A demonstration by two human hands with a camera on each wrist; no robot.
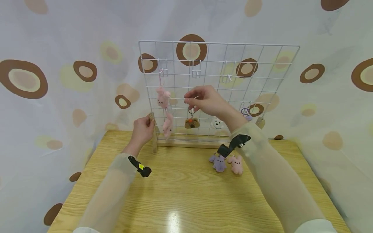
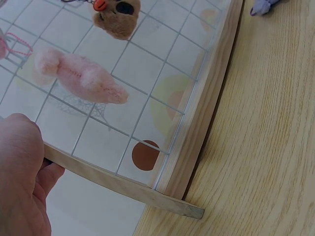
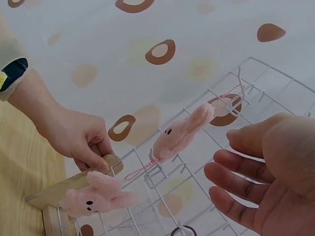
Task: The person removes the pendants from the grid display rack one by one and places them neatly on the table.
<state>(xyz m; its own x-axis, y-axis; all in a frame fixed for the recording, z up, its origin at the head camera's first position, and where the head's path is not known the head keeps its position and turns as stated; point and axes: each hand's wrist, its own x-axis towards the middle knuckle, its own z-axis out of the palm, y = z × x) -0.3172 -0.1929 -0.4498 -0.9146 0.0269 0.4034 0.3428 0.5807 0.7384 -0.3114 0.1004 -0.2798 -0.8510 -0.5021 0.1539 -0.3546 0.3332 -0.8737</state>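
Observation:
My left hand [image 1: 142, 130] grips the upper end of the wooden side post [image 2: 123, 187] of a white wire grid rack [image 1: 250, 77]. My right hand [image 1: 207, 99] is held before the grid's middle, just above a brown plush keychain [image 1: 192, 123] with an orange spot. In the right wrist view, its loosely bent fingers [image 3: 236, 204] have nothing between them. Two pink plush keychains, an upper one [image 1: 163, 97] and a lower one [image 1: 167, 126], hang at the left. A white plush keychain [image 1: 217, 123] hangs right of the brown one, beside my right forearm.
A purple plush keychain [image 1: 219, 162] and a pink rabbit-like one [image 1: 236, 165] lie on the wooden table [image 1: 180, 194] before the rack. Another purple keychain [image 1: 246, 114] hangs at the right, partly behind my wrist. Several white hooks [image 1: 196, 73] sit along the grid's upper part.

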